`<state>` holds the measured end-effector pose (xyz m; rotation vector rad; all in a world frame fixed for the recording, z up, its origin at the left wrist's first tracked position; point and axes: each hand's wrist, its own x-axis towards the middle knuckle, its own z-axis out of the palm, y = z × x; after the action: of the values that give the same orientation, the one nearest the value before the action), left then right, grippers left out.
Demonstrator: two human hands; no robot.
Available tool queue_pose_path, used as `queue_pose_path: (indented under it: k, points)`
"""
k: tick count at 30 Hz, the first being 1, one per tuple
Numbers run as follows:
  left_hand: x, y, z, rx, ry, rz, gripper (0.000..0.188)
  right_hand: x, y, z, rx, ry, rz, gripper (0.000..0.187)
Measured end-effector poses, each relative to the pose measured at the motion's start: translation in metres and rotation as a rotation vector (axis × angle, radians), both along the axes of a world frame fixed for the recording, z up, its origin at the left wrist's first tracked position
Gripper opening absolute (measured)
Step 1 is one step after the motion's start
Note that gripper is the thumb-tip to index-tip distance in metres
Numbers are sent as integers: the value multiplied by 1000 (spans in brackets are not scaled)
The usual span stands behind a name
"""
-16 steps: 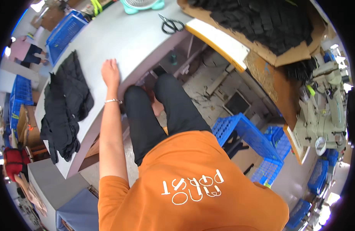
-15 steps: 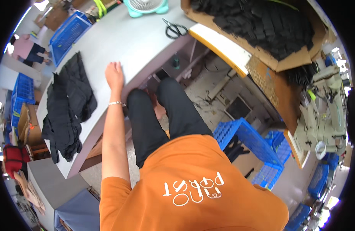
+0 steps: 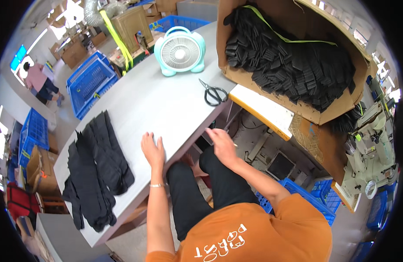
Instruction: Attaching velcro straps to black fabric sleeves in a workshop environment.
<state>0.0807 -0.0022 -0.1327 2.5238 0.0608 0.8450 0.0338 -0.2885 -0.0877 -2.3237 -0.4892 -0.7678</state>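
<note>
My left hand (image 3: 153,150) rests on the grey table (image 3: 144,105) near its front edge, thumb apart from the fingers, with nothing in it. Just beyond that edge, above my thigh, my right hand (image 3: 223,147) is raised with fingers partly stretched and no object visible in it. Left of my left hand lie two overlapping stacks of black fabric pieces (image 3: 94,174). Farther back on the table are black-handled scissors (image 3: 214,95) and a mint-green fan (image 3: 180,52).
A cardboard box (image 3: 341,113) full of bundled black fabric pieces (image 3: 293,65) stands at the right. Near it is a sewing machine (image 3: 369,144). Blue crates (image 3: 90,85) stand beyond the table; another blue crate (image 3: 306,198) is low beside my right leg. A person (image 3: 39,81) walks far left.
My right hand has come into view above my thigh. My left hand stays on the table. The view has tilted up, showing more of the fan and box.
</note>
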Motion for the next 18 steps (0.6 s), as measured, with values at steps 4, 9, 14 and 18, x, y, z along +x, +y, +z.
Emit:
queue_pose_path:
  k: [4,9,14,18]
  points:
    - [-2,-4,8,-59,84,-21,41,95,62,2,-63,5,175,41]
    - [0,-12,20,-54,112,-33,40,180,95,-25,-179,45,95,34]
    - [1,-5,21,-48,138,-12,39,191,81,-24,-70,-121,4,32]
    - [5,-6,21,-32,136,-20,39,196,-11,25,-62,45,-217,38]
